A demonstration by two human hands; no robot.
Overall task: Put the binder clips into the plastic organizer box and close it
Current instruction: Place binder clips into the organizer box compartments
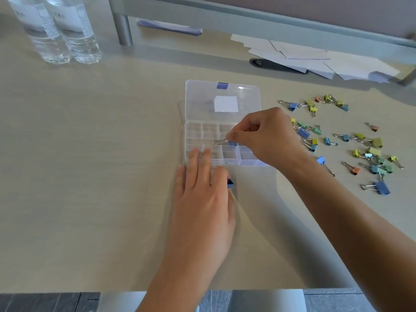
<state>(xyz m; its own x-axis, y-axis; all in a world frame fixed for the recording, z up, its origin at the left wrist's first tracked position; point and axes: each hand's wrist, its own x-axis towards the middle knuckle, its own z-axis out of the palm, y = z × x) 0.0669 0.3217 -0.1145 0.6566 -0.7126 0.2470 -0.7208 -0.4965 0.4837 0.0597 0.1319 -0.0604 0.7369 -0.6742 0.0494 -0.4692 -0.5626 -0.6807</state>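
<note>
pinching a blue binder clip (232, 143) over the organizer box (247, 157), right fingers (234, 137) grip; left hand (202, 199) flat.

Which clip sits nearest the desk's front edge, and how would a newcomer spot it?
Start at the scattered binder clips right of the clear organizer box. Follow the pile toward the person to its nearest point. There lies a large blue clip, alone, bigger than most of the others, silver handles pointing left.

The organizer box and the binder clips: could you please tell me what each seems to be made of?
The clear compartmented organizer box looks like glossy transparent plastic: the table shows through its walls and open lid. The small blue binder clip pinched by the right hand seems to be painted metal with thin, shiny wire handles.
</note>
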